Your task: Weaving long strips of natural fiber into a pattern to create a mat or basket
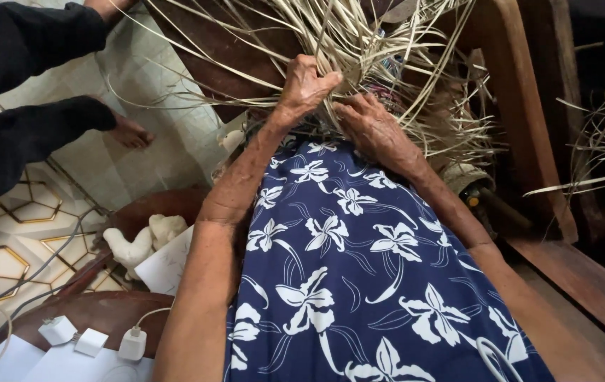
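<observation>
The floor (5, 247) is covered with pale tiles that have a hexagon pattern with thin gold lines, and on the right side there is dark brown wooden furniture (528, 120) with a low wooden ledge under it.

Nearest to the camera, at the lower left, I count three small white chargers (91, 341), plugged in side by side, with thin white and grey cables going away from them over the floor. Just beside them is a brown rounded wooden seat (97, 311), and on it lie one sheet of white paper (168, 265) and one white soft toy (140, 240).

The lap of the person is covered by a dark blue cloth (359, 283) with big white flowers. Two bare forearms go forward over this cloth.

The left hand (304, 86) is clenched around a bunch of the pale straw strips (359, 42), with the thumb pressing from the side. The right hand (371, 127) lies just beside it, a little lower; its fingers are bent and pinch into the same strips. The two hands almost touch. The strips are long, flat and cream coloured, too many to count. They spread like a fan above the hands and to the right, before the knees of the person.

Farther away, at the upper left, another person sits in black trousers (19, 85), and one bare foot (131, 133) rests on the tiles. At the far right, more loose strips (599, 141) hang over the wood.
</observation>
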